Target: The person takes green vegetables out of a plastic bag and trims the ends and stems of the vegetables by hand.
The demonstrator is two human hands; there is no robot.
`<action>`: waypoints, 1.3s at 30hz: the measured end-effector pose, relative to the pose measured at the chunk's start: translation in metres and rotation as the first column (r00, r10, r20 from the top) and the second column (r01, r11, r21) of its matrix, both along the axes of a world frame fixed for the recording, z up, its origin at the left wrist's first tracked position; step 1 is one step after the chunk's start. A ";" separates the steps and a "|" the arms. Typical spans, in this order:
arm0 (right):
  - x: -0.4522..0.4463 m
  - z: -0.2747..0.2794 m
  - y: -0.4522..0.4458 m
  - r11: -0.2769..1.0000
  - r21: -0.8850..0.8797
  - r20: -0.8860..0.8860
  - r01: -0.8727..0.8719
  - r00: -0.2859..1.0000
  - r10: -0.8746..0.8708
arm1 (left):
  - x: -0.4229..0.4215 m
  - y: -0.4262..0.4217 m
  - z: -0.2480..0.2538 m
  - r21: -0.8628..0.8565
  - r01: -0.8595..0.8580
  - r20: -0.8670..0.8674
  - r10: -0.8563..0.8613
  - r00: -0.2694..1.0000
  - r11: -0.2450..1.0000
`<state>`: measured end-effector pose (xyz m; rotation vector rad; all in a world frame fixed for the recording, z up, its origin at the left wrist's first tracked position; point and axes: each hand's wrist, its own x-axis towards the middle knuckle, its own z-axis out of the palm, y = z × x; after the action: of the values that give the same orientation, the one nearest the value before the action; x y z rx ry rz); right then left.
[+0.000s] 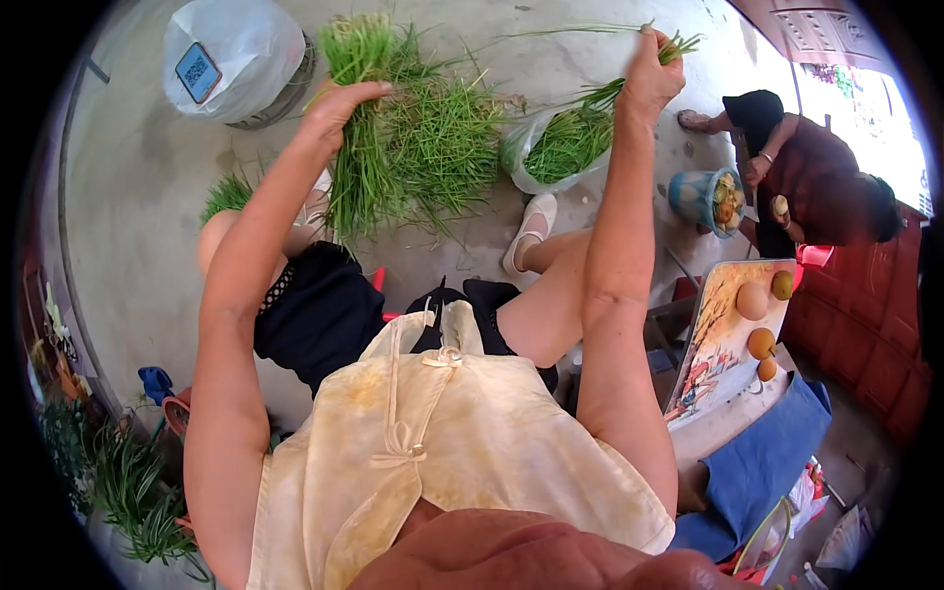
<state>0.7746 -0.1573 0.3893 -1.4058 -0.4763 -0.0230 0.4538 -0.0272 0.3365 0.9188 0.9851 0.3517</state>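
Observation:
My left hand (339, 110) is wrapped round a thick bundle of long green stalks (356, 167), its pale cut ends pointing up and the blades hanging down. Beside it a loose heap of the same greens (447, 143) lies on the floor. My right hand (651, 79) is raised at the upper right, its fingers pinched on a small bunch of green stalks (678, 47); a few thin strands trail off to the left. Below that hand, an open clear plastic bag (518, 157) on the floor holds more greens (570, 146).
A bucket covered with white plastic (236, 59) bears a QR card (199, 73). At the right, another person (816, 177) sits by a blue bucket (691, 200). A picture-topped table (723, 315) holds round fruits (752, 300). Potted plants (138, 492) stand lower left.

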 end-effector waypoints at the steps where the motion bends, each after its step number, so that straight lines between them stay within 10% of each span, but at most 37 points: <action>1: -0.005 0.004 -0.002 0.995 -0.055 -0.102 -0.084 0.992 0.079 | 0.001 0.002 -0.002 -0.010 -0.018 0.023 0.019 1.000 1.000; 7: -0.074 -0.020 0.015 0.795 -0.090 -0.535 -0.600 0.702 0.470 | 0.026 -0.014 0.012 -0.031 -0.024 0.193 0.030 0.981 0.999; 17: -0.140 -0.029 0.024 0.706 0.111 -0.655 -0.700 0.482 0.581 | 0.057 -0.042 0.006 0.161 -0.195 0.278 0.145 0.950 0.968; 23: -0.128 -0.031 0.028 0.719 0.071 -0.603 -0.691 0.544 0.583 | 0.043 -0.022 0.010 -0.072 -0.002 0.288 0.023 0.957 0.997; 26: -0.121 -0.032 0.030 0.777 -0.264 -0.326 -0.572 0.811 0.486 | 0.040 -0.021 0.018 -0.042 0.013 0.286 0.000 0.958 0.999; 32: -0.132 -0.022 0.025 0.638 -0.281 -0.237 -0.717 0.696 0.678 | 0.038 -0.019 0.017 -0.036 0.019 0.271 -0.008 0.963 0.999; 39: -0.098 -0.035 0.031 0.736 -0.474 -0.119 -0.483 0.864 0.489 | 0.037 -0.018 0.020 -0.040 0.033 0.275 -0.020 0.961 0.999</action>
<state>0.6767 -0.1264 0.3548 -1.7357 -0.9007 0.5568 0.4906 -0.0454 0.3569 0.8167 0.7225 0.4206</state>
